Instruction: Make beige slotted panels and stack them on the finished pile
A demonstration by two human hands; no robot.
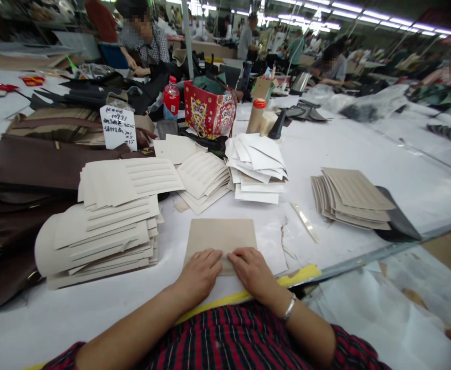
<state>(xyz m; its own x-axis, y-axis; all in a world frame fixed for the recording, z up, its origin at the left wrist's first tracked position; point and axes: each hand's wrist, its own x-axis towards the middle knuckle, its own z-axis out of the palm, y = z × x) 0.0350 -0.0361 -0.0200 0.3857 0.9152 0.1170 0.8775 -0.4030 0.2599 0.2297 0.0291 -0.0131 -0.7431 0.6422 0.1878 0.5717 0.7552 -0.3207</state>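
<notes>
A beige rectangular piece [220,235] lies flat on the white table [325,149] right in front of me. My left hand [199,273] and my right hand [253,270] both rest on its near edge, fingers curled down and pressing on it, fingertips almost meeting. A silver bracelet is on my right wrist. A stack of similar beige pieces [350,198] lies to the right, partly over a dark piece [398,223].
Stacks of cream pieces [109,221] lie left, more [204,180] and white ones [256,167] behind. Dark brown leather [28,164], a handwritten note [119,127], a red bottle [171,98], a red patterned bag [209,110], and other people sit at the back.
</notes>
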